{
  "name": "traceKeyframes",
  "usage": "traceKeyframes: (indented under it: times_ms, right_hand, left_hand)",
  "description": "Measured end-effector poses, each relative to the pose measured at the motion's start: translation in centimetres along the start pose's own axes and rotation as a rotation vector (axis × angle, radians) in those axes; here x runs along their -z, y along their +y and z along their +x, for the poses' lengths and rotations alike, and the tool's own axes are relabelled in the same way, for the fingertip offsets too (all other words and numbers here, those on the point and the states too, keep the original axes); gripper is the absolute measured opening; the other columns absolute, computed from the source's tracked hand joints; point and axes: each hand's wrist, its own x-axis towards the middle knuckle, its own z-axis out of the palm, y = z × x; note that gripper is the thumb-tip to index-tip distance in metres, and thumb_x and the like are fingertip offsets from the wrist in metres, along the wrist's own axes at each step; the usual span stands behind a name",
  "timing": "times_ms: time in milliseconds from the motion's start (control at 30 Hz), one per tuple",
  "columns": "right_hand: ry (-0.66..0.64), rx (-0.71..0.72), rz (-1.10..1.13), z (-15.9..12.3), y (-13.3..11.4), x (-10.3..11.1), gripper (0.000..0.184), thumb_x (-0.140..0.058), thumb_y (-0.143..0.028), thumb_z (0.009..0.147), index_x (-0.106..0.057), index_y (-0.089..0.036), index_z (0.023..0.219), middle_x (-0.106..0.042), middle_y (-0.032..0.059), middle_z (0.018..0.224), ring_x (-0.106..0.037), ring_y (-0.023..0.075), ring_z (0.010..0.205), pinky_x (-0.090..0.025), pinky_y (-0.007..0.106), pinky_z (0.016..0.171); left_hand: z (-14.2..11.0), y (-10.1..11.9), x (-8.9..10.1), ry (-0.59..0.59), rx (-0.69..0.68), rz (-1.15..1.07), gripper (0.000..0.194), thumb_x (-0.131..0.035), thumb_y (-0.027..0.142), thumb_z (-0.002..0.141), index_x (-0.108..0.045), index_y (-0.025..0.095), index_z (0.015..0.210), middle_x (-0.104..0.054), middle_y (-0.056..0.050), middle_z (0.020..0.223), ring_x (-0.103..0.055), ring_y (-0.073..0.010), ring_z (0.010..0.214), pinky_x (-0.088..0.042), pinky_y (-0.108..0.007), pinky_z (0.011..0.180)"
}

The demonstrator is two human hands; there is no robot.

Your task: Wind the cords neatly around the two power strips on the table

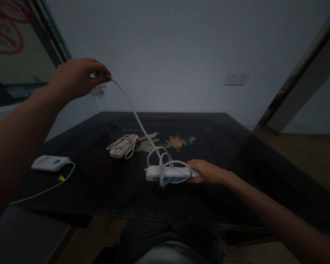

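Observation:
My right hand (201,171) is closed around the right end of a white power strip (154,172), held over the near middle of the table. Loops of its white cord (137,116) are wound around the strip. From there the cord runs up and left, pulled nearly straight, to my left hand (82,77). That hand is raised well above the table, its fingers closed on the cord's end; the plug itself is mostly hidden in the fingers. Beyond, to the left, a second, cream power strip (117,152) lies on the table with its cord bundled around it.
The dark table (99,190) has a flower picture (176,142) on its top. At its left lies a white box-shaped device (51,163) with a thin cable and a yellow tag (61,178). A wall socket (235,79) is on the back wall, and a window stands at left.

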Motion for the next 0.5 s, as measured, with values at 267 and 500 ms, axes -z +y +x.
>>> traceKeyframes:
  times_ms: [267,500]
  right_hand:
    - [0.314,-0.112,0.313,-0.9,-0.9,1.1,0.034,-0.066,-0.04,0.077,-0.062,-0.015,0.101,-0.064,0.0059,0.094,-0.059,0.0182,0.083,-0.044,0.027,0.071]
    - [0.541,-0.26,0.443,-1.1,-1.6,1.2,0.033,-0.074,-0.041,0.066,-0.062,-0.016,0.085,-0.061,0.0009,0.077,-0.057,0.0156,0.071,-0.043,0.024,0.061]
  left_hand:
    - [0.0,1.5,2.6,0.092,0.135,-0.203,0.076,-0.022,0.054,0.083,-0.053,-0.007,0.116,-0.059,-0.005,0.1,-0.056,-0.0168,0.1,-0.032,-0.029,0.077]
    - [-1.4,4.1,5.2,-0.073,0.149,-0.324,0.063,-0.051,0.06,0.073,-0.065,0.01,0.109,-0.063,0.002,0.083,-0.058,-0.0095,0.08,-0.041,-0.028,0.078]
